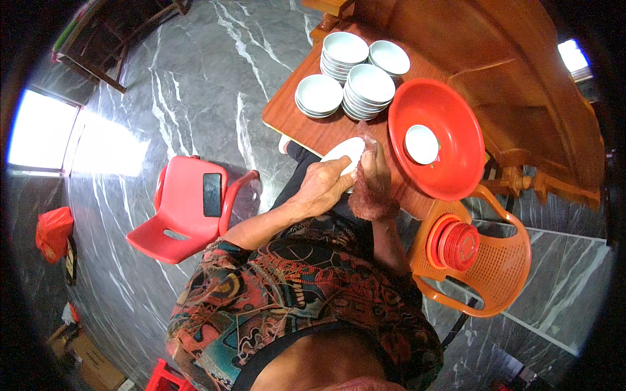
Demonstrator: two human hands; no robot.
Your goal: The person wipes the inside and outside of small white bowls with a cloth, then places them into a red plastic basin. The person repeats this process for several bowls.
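Observation:
My left hand (pixel 325 183) grips the near rim of a white dish (pixel 343 149), tilted above the edge of a wooden table (pixel 293 115). Against the dish's right side, my right hand (pixel 375 168) holds a reddish-brown cloth (pixel 367 198) that wraps partly around the hand. Fingers and cloth hide part of the dish, so I cannot tell if it is a bowl or a plate. Just beyond stand stacks of white bowls (pixel 369 85), including a shorter stack (pixel 319 93) on the left. To the right, a red plastic basin (pixel 457 117) contains one small white bowl (pixel 421 144).
An orange plastic chair (pixel 503 259) on the right bears stacked red plastic dishes (pixel 457 244). At left, a black phone (pixel 212 194) lies on a red chair (pixel 188 195). Carved wooden furniture (pixel 489 63) borders the table's far right. A red stool (pixel 166 377) stands at bottom left.

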